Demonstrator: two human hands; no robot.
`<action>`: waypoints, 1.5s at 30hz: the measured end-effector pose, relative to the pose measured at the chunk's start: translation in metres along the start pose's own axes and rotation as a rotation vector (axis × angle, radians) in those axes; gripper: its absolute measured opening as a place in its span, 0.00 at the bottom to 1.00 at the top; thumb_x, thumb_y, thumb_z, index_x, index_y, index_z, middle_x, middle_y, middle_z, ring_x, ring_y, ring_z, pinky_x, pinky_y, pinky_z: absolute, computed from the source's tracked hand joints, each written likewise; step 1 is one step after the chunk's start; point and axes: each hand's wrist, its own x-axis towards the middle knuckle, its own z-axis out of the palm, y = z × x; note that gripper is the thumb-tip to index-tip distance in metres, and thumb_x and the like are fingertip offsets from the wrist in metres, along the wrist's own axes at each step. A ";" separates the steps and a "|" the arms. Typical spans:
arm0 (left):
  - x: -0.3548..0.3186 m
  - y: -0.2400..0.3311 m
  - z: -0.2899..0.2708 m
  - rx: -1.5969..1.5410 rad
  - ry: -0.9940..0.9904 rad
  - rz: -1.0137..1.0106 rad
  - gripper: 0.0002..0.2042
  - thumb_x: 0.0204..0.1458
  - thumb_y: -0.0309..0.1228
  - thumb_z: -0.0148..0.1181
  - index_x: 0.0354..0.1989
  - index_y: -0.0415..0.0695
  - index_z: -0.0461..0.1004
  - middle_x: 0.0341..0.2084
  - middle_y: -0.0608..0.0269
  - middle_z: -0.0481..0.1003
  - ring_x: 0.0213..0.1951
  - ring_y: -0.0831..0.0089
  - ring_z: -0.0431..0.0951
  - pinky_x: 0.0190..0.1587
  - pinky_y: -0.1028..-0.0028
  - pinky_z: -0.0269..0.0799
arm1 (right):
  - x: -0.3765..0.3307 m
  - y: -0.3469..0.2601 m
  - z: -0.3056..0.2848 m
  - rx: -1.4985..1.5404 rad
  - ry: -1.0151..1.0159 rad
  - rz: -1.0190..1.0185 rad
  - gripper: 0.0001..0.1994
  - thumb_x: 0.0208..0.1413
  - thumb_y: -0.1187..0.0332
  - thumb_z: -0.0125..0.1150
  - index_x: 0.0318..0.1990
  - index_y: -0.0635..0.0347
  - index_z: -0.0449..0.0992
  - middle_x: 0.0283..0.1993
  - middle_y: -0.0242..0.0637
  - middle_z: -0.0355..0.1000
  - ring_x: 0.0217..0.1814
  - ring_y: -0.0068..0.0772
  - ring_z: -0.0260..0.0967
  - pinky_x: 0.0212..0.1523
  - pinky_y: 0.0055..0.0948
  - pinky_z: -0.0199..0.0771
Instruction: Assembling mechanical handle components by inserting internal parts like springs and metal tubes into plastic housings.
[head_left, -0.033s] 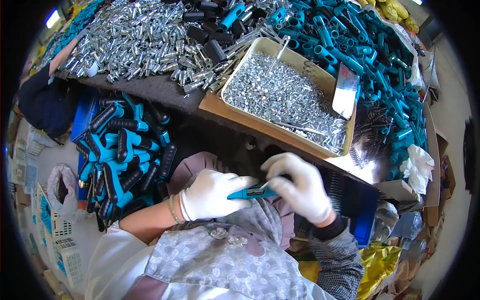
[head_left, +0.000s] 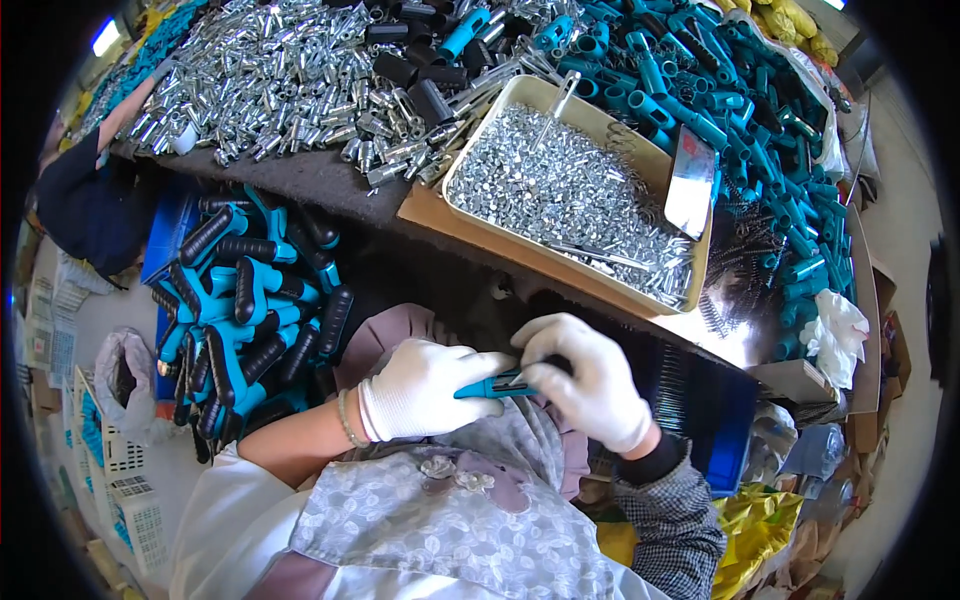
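The gloved right hand (head_left: 585, 382) has shifted slightly left, its curled fingers now nearer the gloved left hand (head_left: 425, 390), at the right end of the teal slotted tube (head_left: 485, 388). Whether its narrow grip holds anything, I cannot tell. The left grip stays closed around the tube, below the unchanged cream tray (head_left: 702, 265) on the counter (head_left: 290, 180).

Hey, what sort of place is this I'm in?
Probably an assembly workshop: metal fittings heaped on a bench, a tray full of small metal pieces, and a pile of matching teal-and-black parts.
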 end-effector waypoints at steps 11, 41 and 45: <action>-0.002 0.001 0.002 -0.002 0.026 -0.027 0.19 0.48 0.44 0.68 0.46 0.48 0.77 0.25 0.58 0.78 0.26 0.58 0.81 0.29 0.63 0.76 | -0.006 -0.021 0.028 -0.685 0.057 -0.311 0.08 0.45 0.68 0.64 0.32 0.59 0.74 0.42 0.42 0.73 0.46 0.45 0.72 0.50 0.42 0.73; -0.023 0.000 -0.025 -0.027 0.199 -0.070 0.23 0.38 0.32 0.74 0.46 0.46 0.79 0.37 0.59 0.79 0.39 0.58 0.81 0.42 0.66 0.77 | 0.133 0.047 -0.062 -0.623 0.311 0.011 0.10 0.57 0.62 0.59 0.33 0.57 0.82 0.34 0.45 0.78 0.39 0.53 0.76 0.42 0.46 0.75; -0.013 -0.004 -0.028 -0.030 0.212 -0.041 0.23 0.38 0.31 0.74 0.46 0.45 0.79 0.37 0.58 0.79 0.39 0.58 0.81 0.42 0.66 0.77 | 0.123 0.033 -0.071 -0.337 0.334 0.069 0.06 0.53 0.71 0.62 0.35 0.63 0.81 0.29 0.43 0.78 0.31 0.36 0.77 0.37 0.32 0.75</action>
